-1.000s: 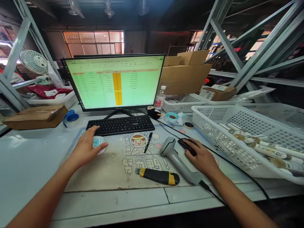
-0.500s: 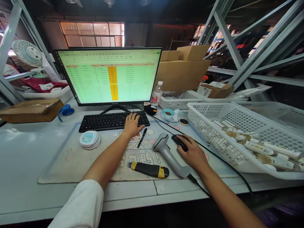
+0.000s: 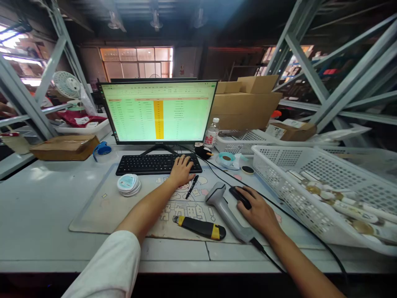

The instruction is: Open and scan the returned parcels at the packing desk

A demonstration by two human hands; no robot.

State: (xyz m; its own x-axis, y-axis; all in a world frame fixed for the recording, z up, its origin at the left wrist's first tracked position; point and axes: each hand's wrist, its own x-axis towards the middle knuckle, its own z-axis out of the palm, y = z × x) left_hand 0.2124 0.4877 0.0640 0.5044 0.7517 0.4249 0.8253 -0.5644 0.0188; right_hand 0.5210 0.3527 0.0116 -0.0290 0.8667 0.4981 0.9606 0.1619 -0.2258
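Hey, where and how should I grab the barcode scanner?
Probably around the middle of the barcode scanner, from above and the right, where the right hand rests on the mouse. Its slim handle lies slanted, wider head at the far end, cable at the near.

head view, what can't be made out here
All in the head view:
Screen text: too small to read.
Keys under the left hand on the keyboard: hidden by that hand.
Part of the mouse: covered by the right hand.
Nearest basket: cut off by the right edge.
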